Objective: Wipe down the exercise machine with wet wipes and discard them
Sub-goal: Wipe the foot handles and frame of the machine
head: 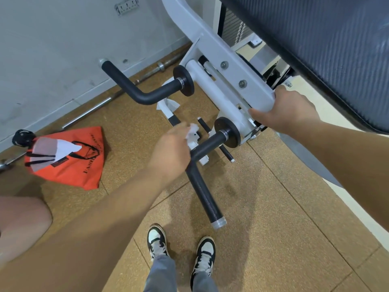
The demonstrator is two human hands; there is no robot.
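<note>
- Brown gym floor (263, 207) is filling most of the frame. Grey wall (52, 49) is sitting upper left, and the exercise machine (212, 87) is coming in from upper right.
- Left hand (170, 152) is hovering at centre frame, fingers curled in and pinching a crumpled wet wipe (192, 131). The wipe is sitting just above the bend of the near handle (200, 186); whether it is touching the grip, cannot tell.
- Right hand (284, 110) is wrapping fingers and thumb round the end of the white frame arm (252, 91), right of centre.
- Risk: that arm is looking pivot-mounted. If the bracing grip is slackening while the left is pressing, the assembly could be swinging and nipping fingers near the black disc (228, 131).
- Risk: the wipe is bunched small, so each pass is likely covering little and skipping the handle's underside.
- Risk: a white sheet (168, 104), looking like a spent wipe, is lying on the floor under the far handle (128, 85), well apart from the red bag (69, 165) at left. It is easy to be overlooking it at discard.
</note>
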